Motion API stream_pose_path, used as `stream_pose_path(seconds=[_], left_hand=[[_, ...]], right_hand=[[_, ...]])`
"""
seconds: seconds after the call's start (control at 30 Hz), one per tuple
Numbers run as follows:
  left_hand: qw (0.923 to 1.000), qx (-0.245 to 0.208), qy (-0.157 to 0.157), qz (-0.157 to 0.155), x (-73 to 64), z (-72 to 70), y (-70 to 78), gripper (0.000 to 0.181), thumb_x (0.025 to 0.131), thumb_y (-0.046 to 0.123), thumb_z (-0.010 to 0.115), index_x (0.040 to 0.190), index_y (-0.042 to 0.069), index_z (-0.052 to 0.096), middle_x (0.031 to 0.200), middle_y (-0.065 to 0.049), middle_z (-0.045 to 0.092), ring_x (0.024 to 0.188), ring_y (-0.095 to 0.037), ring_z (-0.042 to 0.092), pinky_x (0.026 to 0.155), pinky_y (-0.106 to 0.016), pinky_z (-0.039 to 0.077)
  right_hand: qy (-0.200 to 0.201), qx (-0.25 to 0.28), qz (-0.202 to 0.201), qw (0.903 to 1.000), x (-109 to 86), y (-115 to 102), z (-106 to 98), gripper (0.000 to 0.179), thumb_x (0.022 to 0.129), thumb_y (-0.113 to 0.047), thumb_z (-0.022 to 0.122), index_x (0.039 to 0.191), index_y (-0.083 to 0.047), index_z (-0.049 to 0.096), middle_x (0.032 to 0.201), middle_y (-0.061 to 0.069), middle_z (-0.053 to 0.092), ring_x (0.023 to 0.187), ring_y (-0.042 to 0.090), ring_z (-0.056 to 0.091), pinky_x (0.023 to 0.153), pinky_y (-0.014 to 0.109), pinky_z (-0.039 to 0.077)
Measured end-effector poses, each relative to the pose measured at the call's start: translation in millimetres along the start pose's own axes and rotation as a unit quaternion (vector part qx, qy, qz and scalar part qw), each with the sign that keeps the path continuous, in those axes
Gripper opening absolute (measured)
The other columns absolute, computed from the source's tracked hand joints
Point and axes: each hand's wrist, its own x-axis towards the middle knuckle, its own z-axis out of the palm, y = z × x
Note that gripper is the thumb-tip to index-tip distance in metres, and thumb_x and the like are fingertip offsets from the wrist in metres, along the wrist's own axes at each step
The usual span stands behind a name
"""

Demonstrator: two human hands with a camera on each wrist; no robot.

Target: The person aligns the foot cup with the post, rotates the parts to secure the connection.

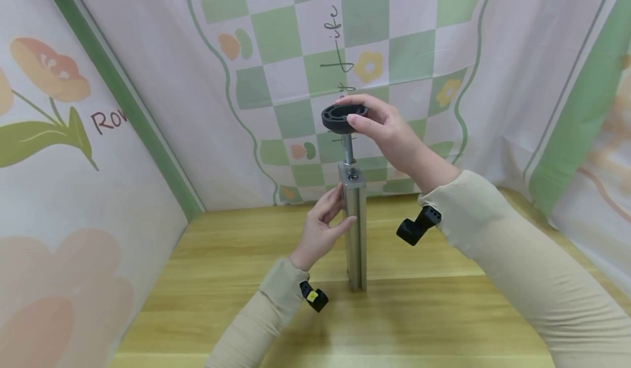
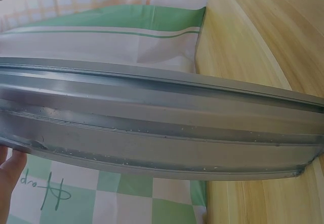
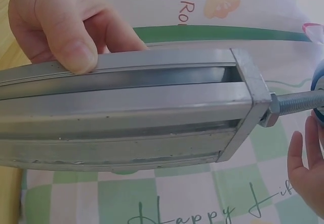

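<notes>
Bar (image 1: pixel 358 247) stands upright on the tabletop (image 1: pixel 424 313), left hand (image 1: pixel 319 232) clamped on its sides, presumably to steady it while the right hand (image 1: pixel 391 130) pinches the round black foot (image 1: pixel 336 122) above.

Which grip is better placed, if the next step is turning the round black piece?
Probably the right grip: it holds the round black piece by the rim, above the bolt, while the left grip holds the metal profile below.

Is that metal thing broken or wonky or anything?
Not wonky: the metal bar stands upright on the table. Small pale specks along its edges look odd against the smooth metal; I can't tell if they're dirt or scratches.
</notes>
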Motion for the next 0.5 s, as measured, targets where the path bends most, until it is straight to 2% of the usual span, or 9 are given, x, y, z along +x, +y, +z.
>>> stream_pose_path(seconds=[0.1, 0.27, 0.43, 0.5], left_hand=[[1.0000, -0.002, 0.000, 0.000, 0.0, 0.0, 0.9, 0.065, 0.085, -0.015, 0.059, 0.142, -0.011, 0.027, 0.146, -0.028, 0.030, 0.121, -0.046, 0.048, 0.106, -0.027, 0.043], [1.0000, -0.003, -0.001, 0.000, 0.0, 0.2, 1.6, 0.066, 0.084, -0.015, 0.059, 0.142, -0.011, 0.027, 0.146, -0.028, 0.031, 0.120, -0.046, 0.049, 0.105, -0.027, 0.044], [1.0000, 0.000, 0.000, 0.004, 0.1, 0.4, 1.9, 0.066, 0.084, -0.015, 0.059, 0.141, -0.011, 0.028, 0.145, -0.029, 0.032, 0.120, -0.046, 0.049, 0.105, -0.026, 0.044], [1.0000, 0.000, 0.000, 0.007, 0.0, 0.3, 2.1, 0.066, 0.084, -0.015, 0.059, 0.141, -0.011, 0.028, 0.145, -0.029, 0.032, 0.120, -0.046, 0.049, 0.105, -0.026, 0.043]], right_hand=[[0.009, -0.025, 0.006, 0.9996, -1.5, -2.8, 0.8, 0.034, 0.093, -0.013, 0.049, 0.125, -0.002, 0.054, 0.132, 0.009, 0.050, 0.110, 0.014, 0.054, 0.097, 0.027, 0.045], [0.032, -0.058, 0.015, 0.9977, -4.0, -4.3, 2.0, 0.031, 0.093, -0.016, 0.054, 0.123, -0.007, 0.058, 0.130, 0.008, 0.053, 0.107, 0.015, 0.057, 0.098, 0.029, 0.045], [0.053, -0.064, 0.017, 0.9964, -5.4, -4.2, 3.2, 0.026, 0.092, -0.016, 0.058, 0.117, -0.014, 0.061, 0.126, 0.009, 0.055, 0.101, 0.018, 0.061, 0.089, 0.023, 0.050], [0.060, -0.062, 0.014, 0.9962, -5.3, -4.1, 4.4, 0.025, 0.091, -0.015, 0.059, 0.116, -0.013, 0.061, 0.124, 0.008, 0.056, 0.098, 0.018, 0.062, 0.086, 0.020, 0.052]])
